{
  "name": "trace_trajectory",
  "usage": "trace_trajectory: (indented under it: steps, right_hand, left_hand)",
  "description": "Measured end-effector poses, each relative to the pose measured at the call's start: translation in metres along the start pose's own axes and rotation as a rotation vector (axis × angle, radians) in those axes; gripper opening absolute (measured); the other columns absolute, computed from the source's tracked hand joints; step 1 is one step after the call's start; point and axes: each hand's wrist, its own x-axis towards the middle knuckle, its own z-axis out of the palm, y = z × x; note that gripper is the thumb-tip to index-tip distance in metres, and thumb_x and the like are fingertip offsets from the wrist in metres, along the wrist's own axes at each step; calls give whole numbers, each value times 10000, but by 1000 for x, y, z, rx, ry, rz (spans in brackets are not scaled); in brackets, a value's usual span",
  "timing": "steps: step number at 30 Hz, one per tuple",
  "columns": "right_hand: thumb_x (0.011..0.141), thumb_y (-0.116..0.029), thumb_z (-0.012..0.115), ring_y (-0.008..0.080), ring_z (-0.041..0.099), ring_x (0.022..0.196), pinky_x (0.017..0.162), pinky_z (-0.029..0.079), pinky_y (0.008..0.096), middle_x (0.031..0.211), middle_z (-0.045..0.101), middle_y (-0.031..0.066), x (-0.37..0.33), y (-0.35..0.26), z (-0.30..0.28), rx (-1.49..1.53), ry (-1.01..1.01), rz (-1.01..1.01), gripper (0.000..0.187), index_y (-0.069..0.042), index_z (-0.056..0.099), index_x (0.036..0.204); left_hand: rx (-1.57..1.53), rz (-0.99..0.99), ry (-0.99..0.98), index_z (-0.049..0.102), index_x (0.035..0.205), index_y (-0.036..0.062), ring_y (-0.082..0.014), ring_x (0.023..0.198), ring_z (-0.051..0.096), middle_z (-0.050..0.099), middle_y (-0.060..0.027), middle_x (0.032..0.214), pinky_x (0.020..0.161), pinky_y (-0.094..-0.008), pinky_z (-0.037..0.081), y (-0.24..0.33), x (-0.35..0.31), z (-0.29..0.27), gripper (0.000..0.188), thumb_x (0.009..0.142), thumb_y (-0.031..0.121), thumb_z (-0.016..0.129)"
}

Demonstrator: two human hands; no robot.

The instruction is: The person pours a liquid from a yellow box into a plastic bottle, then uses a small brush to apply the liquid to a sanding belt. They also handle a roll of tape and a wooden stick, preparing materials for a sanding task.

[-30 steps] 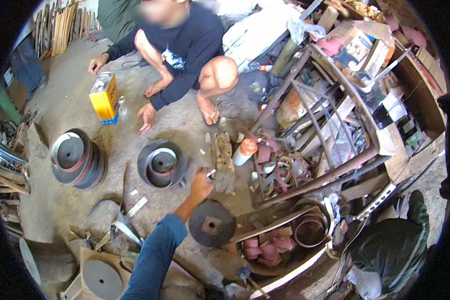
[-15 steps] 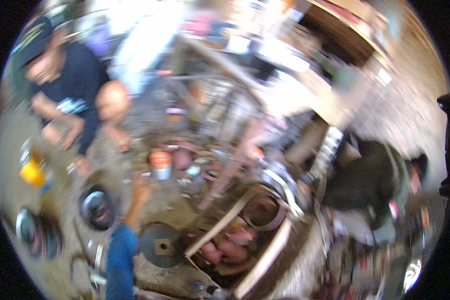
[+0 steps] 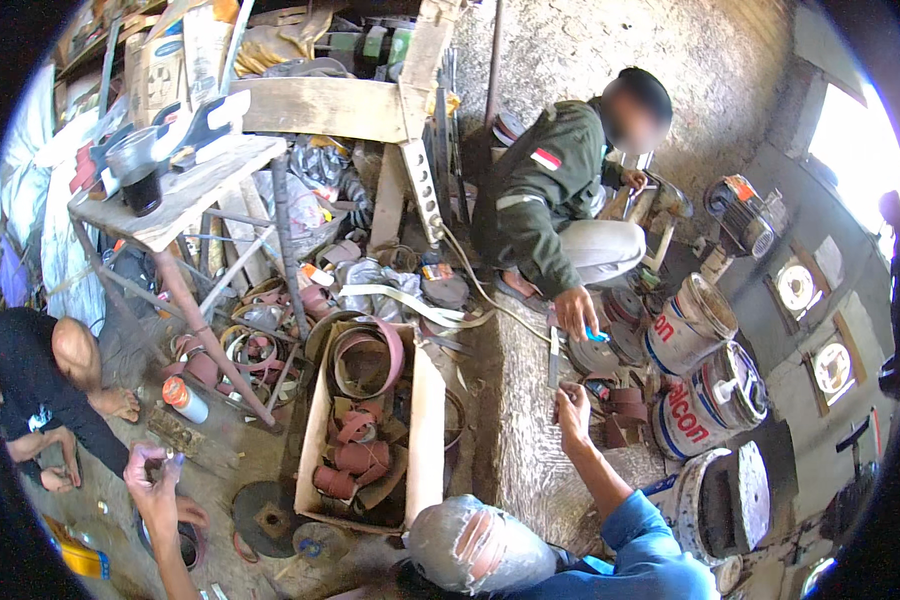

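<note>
Left hand (image 3: 155,487): pinched a small pale stick (image 3: 171,452) off the wooden box's (image 3: 427,430) left edge.
Right hand (image 3: 573,416): fingers curled; contents could not be determined.
Blue item (image 3: 597,337): was in a co-worker's hand (image 3: 575,312).

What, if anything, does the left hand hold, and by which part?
The left hand seems to pinch a small pale thing; which part, cannot be told.
</note>
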Motion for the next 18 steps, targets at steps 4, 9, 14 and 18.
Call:
trace_trajectory:
  steps: [4, 9, 14, 18]
  right_hand:
    - [957, -381, 622, 195, 574, 905, 717, 515, 380, 1209, 539, 127, 19, -4, -17, 214, 175, 149, 575, -73, 386, 1382]
    - [907, -712, 466, 389, 478, 1276, 1047, 396, 547, 1499, 364, 240, 65, -20, -48, 737, -87, 134, 843, -208, 232, 1542]
    - [964, -596, 468, 350, 520, 1254, 1014, 458, 502, 1430, 454, 168, 99, -30, -42, 752, 55, 326, 692, -201, 292, 1504]
    - [951, -611, 494, 317, 558, 1140, 912, 525, 458, 1326, 542, 123, 129, 2, -53, 781, 232, 304, 628, -182, 436, 1406]
  left_hand:
    - [-80, -67, -25, 620, 969, 48, -90, 862, 531, 599, -4, 929, 807, -257, 425, 63, 8, 26, 102, 925, 120, 679]
    - [-379, 49, 6, 623, 1132, 27, -138, 957, 574, 633, -20, 1012, 940, -301, 418, 108, 10, 68, 211, 946, 117, 664]
    - [-663, -120, -80, 622, 1166, 30, -42, 662, 462, 618, 3, 914, 578, -200, 372, 162, -11, 90, 210, 993, 148, 597]
    - [-655, -49, -170, 632, 1140, 22, -77, 582, 523, 682, -79, 814, 507, -207, 371, 212, -38, 104, 371, 968, 350, 655]
